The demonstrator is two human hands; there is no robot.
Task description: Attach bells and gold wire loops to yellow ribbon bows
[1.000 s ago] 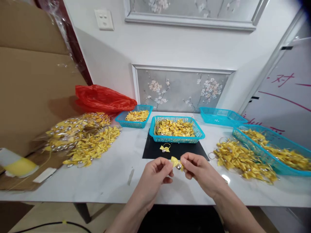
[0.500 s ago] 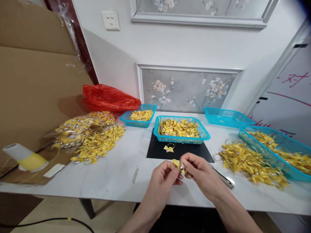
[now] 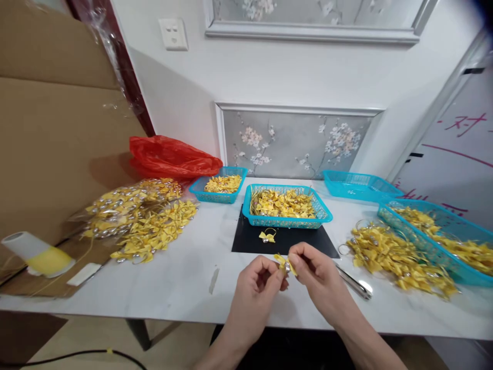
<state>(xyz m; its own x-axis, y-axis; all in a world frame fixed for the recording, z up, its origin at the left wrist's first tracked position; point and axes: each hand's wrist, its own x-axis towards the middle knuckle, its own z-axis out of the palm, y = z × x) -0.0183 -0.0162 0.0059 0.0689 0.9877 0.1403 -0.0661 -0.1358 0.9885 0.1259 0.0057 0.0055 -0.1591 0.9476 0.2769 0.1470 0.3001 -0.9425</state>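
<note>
Left hand (image 3: 257, 280) and right hand (image 3: 316, 272) meet over the near edge of the white table (image 3: 185, 277), fingertips pinched together on one small yellow bow (image 3: 284, 263). The bow sits between the two hands, lifted off the tabletop. Its long axis runs roughly left-right across the view, tilted: the left wing is higher, the right wing dips toward the right hand's fingertips. A small silver bead shows at its lower middle. Both hands are closed on the bow; the remaining fingers are curled in.

Just right of the right hand, a metal tool (image 3: 354, 284) lies flat on the table, its type unclear.

Beyond the hands: a black mat (image 3: 246, 240) with a single finished bow with loop (image 3: 267, 236) lying on it. Behind that, the centre blue basket (image 3: 322, 211) is filled with yellow bows. Far right of the hands: a loose pile of bows (image 3: 396, 254) and a long blue basket (image 3: 442, 226) holding more. Far left of the hands: a bow heap (image 3: 154, 226) partly in clear plastic, a thread spool (image 3: 36, 252) on cardboard, a small blue basket (image 3: 200, 189), and a red bag (image 3: 171, 156). An almost bare blue basket (image 3: 356, 185) stands at the far right, by the wall.

Versus 0.5 s ago: the hands hold the same pinch, and the bow's wings sit slightly more splayed. Versus 1.0 s ago: the metal tool, then mostly hidden, is now visible.
</note>
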